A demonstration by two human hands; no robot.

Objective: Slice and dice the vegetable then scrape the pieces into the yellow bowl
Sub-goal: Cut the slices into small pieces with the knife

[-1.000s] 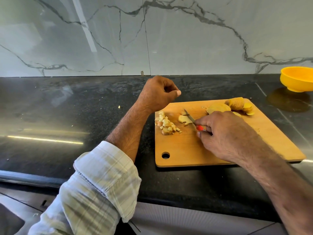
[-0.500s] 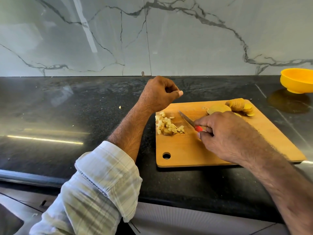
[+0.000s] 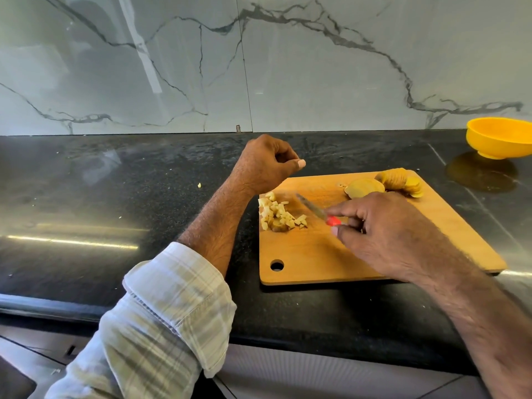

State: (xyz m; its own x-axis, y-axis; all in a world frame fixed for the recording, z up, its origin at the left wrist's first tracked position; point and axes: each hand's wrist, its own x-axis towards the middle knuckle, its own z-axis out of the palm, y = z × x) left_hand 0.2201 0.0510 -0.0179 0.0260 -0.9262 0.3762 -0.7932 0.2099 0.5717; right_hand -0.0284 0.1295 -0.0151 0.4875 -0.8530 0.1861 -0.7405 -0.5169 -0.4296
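On the wooden board [image 3: 374,254], the right hand [image 3: 385,234] holds a red-handled knife [image 3: 316,211] beside the little diced pieces [image 3: 277,216] near its left edge, while the left hand [image 3: 264,165] hangs curled over the counter [image 3: 115,211].

Kitchen: black countertop [image 3: 144,211], marble backsplash [image 3: 288,67], cutting board [image 3: 359,260].

One head-worn camera looks forward and down, close above the cutting board [image 3: 359,254]. Behind the board rises the marble wall [image 3: 259,67].
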